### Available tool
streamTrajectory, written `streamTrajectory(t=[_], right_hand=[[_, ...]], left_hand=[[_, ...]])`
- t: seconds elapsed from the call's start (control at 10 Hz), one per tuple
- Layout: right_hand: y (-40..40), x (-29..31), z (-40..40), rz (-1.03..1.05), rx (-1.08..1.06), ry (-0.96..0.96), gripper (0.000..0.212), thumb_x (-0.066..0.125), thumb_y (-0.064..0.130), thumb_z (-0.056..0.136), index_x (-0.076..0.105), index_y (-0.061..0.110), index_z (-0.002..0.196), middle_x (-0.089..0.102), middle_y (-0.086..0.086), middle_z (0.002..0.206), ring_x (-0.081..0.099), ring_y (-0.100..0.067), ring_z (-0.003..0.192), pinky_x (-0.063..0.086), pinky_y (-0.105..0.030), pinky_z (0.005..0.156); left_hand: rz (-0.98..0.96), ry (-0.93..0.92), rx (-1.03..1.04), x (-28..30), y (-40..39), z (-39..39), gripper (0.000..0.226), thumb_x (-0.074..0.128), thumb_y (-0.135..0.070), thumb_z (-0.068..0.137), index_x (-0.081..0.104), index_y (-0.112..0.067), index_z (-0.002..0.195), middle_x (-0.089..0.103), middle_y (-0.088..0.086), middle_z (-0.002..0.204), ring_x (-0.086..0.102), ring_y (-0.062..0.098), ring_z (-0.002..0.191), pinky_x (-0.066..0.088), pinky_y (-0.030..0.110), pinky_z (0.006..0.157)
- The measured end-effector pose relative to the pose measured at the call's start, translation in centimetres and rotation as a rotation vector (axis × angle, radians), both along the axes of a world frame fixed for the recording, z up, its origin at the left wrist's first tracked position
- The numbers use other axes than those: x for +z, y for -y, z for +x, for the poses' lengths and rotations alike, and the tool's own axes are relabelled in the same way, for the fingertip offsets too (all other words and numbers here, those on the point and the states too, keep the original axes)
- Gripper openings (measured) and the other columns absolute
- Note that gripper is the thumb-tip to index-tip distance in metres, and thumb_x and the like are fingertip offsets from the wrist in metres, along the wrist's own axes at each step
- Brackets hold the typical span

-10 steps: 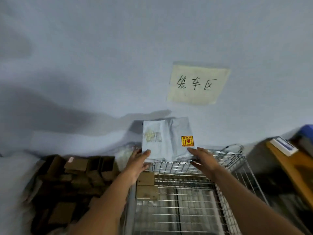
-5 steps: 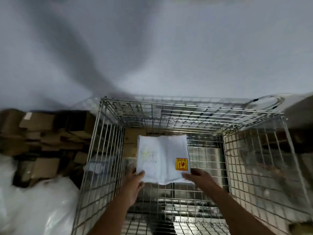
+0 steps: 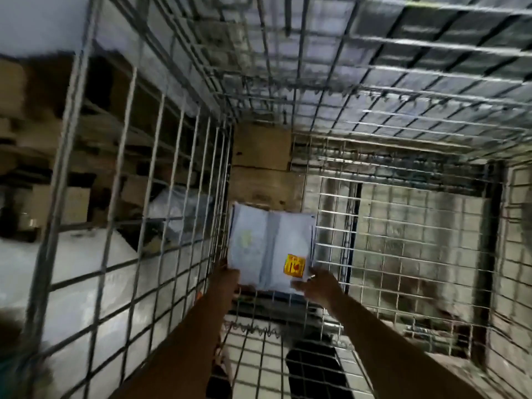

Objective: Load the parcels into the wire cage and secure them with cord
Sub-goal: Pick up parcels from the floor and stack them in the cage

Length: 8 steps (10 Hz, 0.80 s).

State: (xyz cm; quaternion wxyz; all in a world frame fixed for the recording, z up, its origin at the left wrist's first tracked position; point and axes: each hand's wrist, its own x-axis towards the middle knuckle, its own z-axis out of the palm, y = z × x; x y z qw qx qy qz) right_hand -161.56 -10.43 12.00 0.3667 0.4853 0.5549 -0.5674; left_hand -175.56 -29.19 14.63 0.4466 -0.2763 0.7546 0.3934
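1. Two hands hold one white parcel [image 3: 270, 249] low inside the wire cage [image 3: 374, 116], near its left wall.
2. L hand [image 3: 229, 279] grips the parcel's near-left corner, thumb on top; rest of fingers hidden under it.
3. R hand [image 3: 315, 283] holds the near-right corner, thumb by the yellow sticker [image 3: 294, 264], fingers curled beneath.
4. Parcel lies flat-ish, just ahead of both hands, w/ a crease down its middle.
5. Just beyond it, 2 cardboard boxes [image 3: 263, 168] sit at the cage's far-left corner.
6. Outside the left wall: more boxes [image 3: 72, 203] and white bags [image 3: 74, 266], blurred.
7. Can't tell if parcel touches the cage floor.
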Motion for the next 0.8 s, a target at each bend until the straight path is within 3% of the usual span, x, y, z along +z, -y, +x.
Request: streamTrajectory(t=[0.1, 0.2, 0.3, 0.4, 0.5, 0.6, 0.7, 0.8], right_hand=[[1.4, -1.8, -0.5, -0.010, -0.009, 0.058, 0.041, 0.078, 0.021, 0.086, 0.059, 0.013, 0.122, 0.063, -0.008, 0.111, 0.062, -0.021, 0.091, 0.059, -0.036, 0.087], [2.4, -2.8, -1.7, 0.011, -0.050, 0.063, 0.042, 0.066, 0.008, 0.093, 0.058, 0.001, 0.134, 0.066, -0.020, 0.120, 0.060, -0.014, 0.077, 0.056, -0.023, 0.066], [3.5, -2.9, -2.8, -0.018, -0.121, -0.002, 0.052, 0.063, -0.004, 0.092, 0.052, 0.011, 0.140, 0.065, -0.014, 0.121, 0.061, -0.019, 0.087, 0.058, -0.029, 0.073], [4.4, -2.0, -3.5, -0.015, -0.250, -0.024, 0.047, 0.062, 0.002, 0.094, 0.052, 0.018, 0.137, 0.066, -0.011, 0.114, 0.065, -0.024, 0.092, 0.058, -0.035, 0.075], [4.6, 0.9, -4.3, 0.018, -0.248, 0.027, 0.051, 0.050, 0.032, 0.105, 0.036, 0.014, 0.151, 0.050, -0.024, 0.144, 0.053, -0.038, 0.128, 0.044, -0.047, 0.107], [2.5, 6.7, -5.4, 0.108, -0.174, 0.078, 0.069, 0.035, 0.051, 0.106, 0.018, 0.013, 0.160, 0.027, -0.019, 0.163, 0.037, -0.034, 0.145, 0.036, -0.035, 0.106], [-2.0, 15.1, -8.3, 0.217, -0.081, -0.062, 0.067, 0.035, 0.056, 0.104, 0.031, 0.014, 0.156, 0.036, -0.013, 0.159, 0.038, -0.030, 0.144, 0.034, -0.036, 0.110], [-5.7, 25.9, -12.8, 0.439, 0.131, -0.202, 0.061, 0.026, 0.057, 0.104, 0.038, 0.020, 0.151, 0.044, -0.010, 0.154, 0.044, -0.028, 0.139, 0.035, -0.033, 0.109]], left_hand=[[-0.067, -0.045, 0.017, -1.1, 0.5, 1.1, 0.059, 0.061, -0.006, 0.085, 0.050, 0.006, 0.142, 0.056, 0.028, 0.139, 0.057, 0.044, 0.124, 0.048, 0.056, 0.106], [-0.124, -0.217, -0.112, -2.2, -0.5, 2.5, 0.065, 0.054, 0.013, 0.093, 0.037, -0.002, 0.154, 0.044, 0.022, 0.154, 0.051, 0.032, 0.134, 0.048, 0.040, 0.110], [-0.257, -0.289, -0.257, -2.1, -0.7, 3.9, 0.086, 0.057, 0.001, 0.095, 0.011, -0.023, 0.163, 0.019, 0.004, 0.169, 0.024, 0.035, 0.152, 0.035, 0.057, 0.118], [-0.268, -0.286, -0.305, -1.6, -0.2, 5.5, 0.068, 0.057, -0.017, 0.100, 0.025, -0.021, 0.160, 0.031, 0.011, 0.163, 0.034, 0.036, 0.147, 0.042, 0.058, 0.112], [-0.226, -0.151, -0.372, 0.8, -0.4, 5.8, 0.055, 0.042, -0.037, 0.107, 0.034, -0.018, 0.157, 0.032, 0.018, 0.161, 0.037, 0.036, 0.145, 0.037, 0.049, 0.117], [-0.153, -0.231, -0.517, 5.6, -2.1, 4.6, 0.056, 0.038, -0.047, 0.106, 0.040, -0.021, 0.156, 0.039, 0.008, 0.162, 0.036, 0.025, 0.148, 0.028, 0.039, 0.122], [-0.109, -0.488, -0.730, 13.5, -5.8, 0.0, 0.058, 0.037, -0.052, 0.104, 0.038, -0.028, 0.157, 0.043, -0.002, 0.159, 0.039, 0.014, 0.146, 0.031, 0.030, 0.119], [-0.106, -0.802, -0.954, 24.0, -9.4, -6.7, 0.061, 0.031, -0.058, 0.102, 0.044, -0.028, 0.154, 0.053, -0.002, 0.151, 0.051, 0.017, 0.136, 0.041, 0.031, 0.111]])
